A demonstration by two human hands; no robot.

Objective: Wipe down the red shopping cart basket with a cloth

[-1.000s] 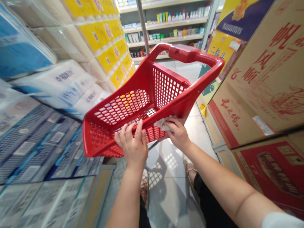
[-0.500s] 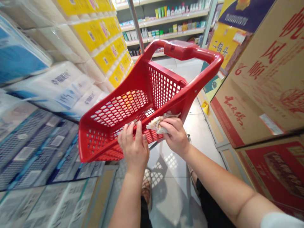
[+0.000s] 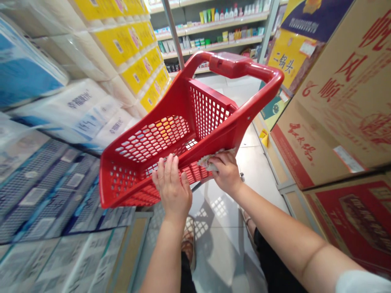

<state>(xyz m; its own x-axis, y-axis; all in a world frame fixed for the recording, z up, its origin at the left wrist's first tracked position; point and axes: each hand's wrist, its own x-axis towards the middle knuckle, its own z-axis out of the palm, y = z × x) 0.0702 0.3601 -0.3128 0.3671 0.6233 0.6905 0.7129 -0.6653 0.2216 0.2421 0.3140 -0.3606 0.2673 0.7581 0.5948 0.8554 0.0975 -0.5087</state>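
red basket (image 3: 207, 110): held tilted in mid-air over the aisle floor (image 3: 220, 244), handle (image 3: 235, 65) at the far end | cloth (image 3: 207, 162): wadded, pressed against the basket's right rim | left hand (image 3: 171, 187): grip closed over the near rim, fingers inside | right hand (image 3: 224, 173): grip clenched on the cloth | tissue packs (image 3: 82, 110) at left, cartons (image 3: 342, 93) at right

A glossy pale floor (image 3: 226, 248) runs between stacked tissue packs (image 3: 76, 110), cardboard cartons (image 3: 345, 101) and far stocked shelves (image 3: 220, 34).
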